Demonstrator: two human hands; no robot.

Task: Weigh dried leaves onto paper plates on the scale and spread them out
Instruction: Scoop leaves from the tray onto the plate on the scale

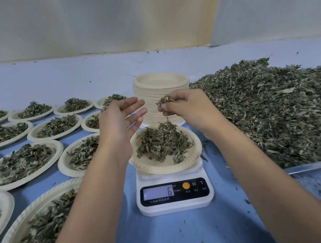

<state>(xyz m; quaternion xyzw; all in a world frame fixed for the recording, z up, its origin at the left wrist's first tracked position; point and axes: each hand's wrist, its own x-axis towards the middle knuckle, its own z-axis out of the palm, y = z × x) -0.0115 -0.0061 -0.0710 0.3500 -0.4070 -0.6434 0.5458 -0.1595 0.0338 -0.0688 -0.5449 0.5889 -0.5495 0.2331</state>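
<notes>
On blue table point(189, 238), near centre: white scale point(174, 201), display point(157, 192) reading 6. On its platform, one paper plate point(153, 167), carrying a loose mound of dried leaves point(163, 143) heaped toward the middle and far side, near rim bare. Above the far edge of that plate, right hand point(184, 107), palm down, fingers point(167, 107) curled and pinching a small tuft of leaves point(164, 99). Just left of it, left hand point(118, 119), palm turned toward the right hand, fingers point(133, 104) straight and relaxed, holding nothing, apart from plate and leaves. Both forearms bare, stretched in from the near edge. Directly behind the hands, tall stack of empty plates point(160, 81), standing on the table just beyond the scale. To the right, large heap of loose leaves point(274, 108), running to the right edge of view, bounded on its near side by a pale straight tray edge point(316, 164); scattered crumbs on the table nearer than that. To the left, rows of filled plates point(44, 149), each with its own leaf pile, packed close, some rims touching or overlapping. Far side closed off by pale sheeting point(103, 18).
</notes>
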